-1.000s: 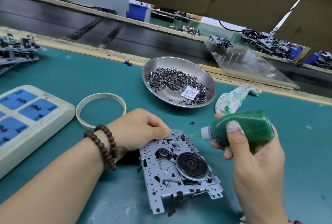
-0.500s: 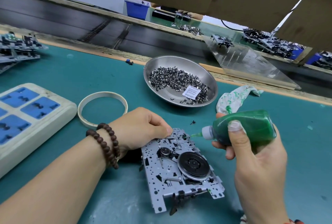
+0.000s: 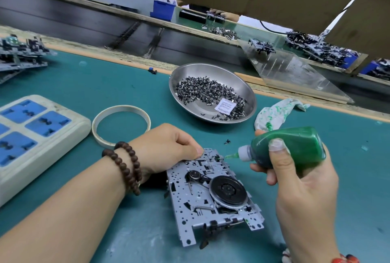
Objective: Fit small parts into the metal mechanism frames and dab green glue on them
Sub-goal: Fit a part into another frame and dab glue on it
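Fingers (image 3: 276, 146) of the right hand (image 3: 299, 180) grip the green glue bottle (image 3: 295, 146), nozzle at the metal frame (image 3: 202, 203); left hand (image 3: 166, 146) fingers curl, pressing its corner.

The scene is evenly and brightly lit from above, and only soft, short shadows are cast on the green mat (image 3: 105, 85) beneath the forearms and the metal frame (image 3: 211, 195). Mild glare is seen on the steel dish (image 3: 242, 85) and on the clear plastic sheet (image 3: 295, 77). Straight edges are bent by wide-angle distortion toward the borders, and the far benches are rendered slightly soft and smeared.
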`<state>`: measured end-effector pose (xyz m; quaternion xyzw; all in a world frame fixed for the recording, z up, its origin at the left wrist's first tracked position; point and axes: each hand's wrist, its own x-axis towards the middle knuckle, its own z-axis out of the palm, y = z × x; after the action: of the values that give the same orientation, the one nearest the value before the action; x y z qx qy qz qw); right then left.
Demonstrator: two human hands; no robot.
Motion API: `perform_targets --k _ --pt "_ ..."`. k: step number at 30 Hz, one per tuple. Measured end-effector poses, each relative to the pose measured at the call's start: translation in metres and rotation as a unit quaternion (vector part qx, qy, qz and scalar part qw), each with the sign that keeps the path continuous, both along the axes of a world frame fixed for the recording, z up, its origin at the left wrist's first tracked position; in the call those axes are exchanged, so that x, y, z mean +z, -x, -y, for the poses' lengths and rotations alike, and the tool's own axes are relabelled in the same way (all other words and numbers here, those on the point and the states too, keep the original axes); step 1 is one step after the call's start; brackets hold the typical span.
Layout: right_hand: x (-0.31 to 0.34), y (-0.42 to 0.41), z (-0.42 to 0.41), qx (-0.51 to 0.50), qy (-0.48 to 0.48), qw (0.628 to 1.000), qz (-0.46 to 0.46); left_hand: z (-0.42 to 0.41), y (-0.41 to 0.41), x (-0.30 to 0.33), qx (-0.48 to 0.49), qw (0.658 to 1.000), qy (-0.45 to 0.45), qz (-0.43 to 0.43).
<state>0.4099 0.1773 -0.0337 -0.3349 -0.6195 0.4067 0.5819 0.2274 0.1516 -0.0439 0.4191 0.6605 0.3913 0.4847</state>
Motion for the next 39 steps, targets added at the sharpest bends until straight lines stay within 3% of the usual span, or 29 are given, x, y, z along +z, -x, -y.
perform_targets --k 39 --pt "-0.0027 -0.0014 -0.0021 -0.004 0.019 1.0 -0.006 0.0011 -0.0009 0.0016 -0.003 1.0 0.002 -0.002"
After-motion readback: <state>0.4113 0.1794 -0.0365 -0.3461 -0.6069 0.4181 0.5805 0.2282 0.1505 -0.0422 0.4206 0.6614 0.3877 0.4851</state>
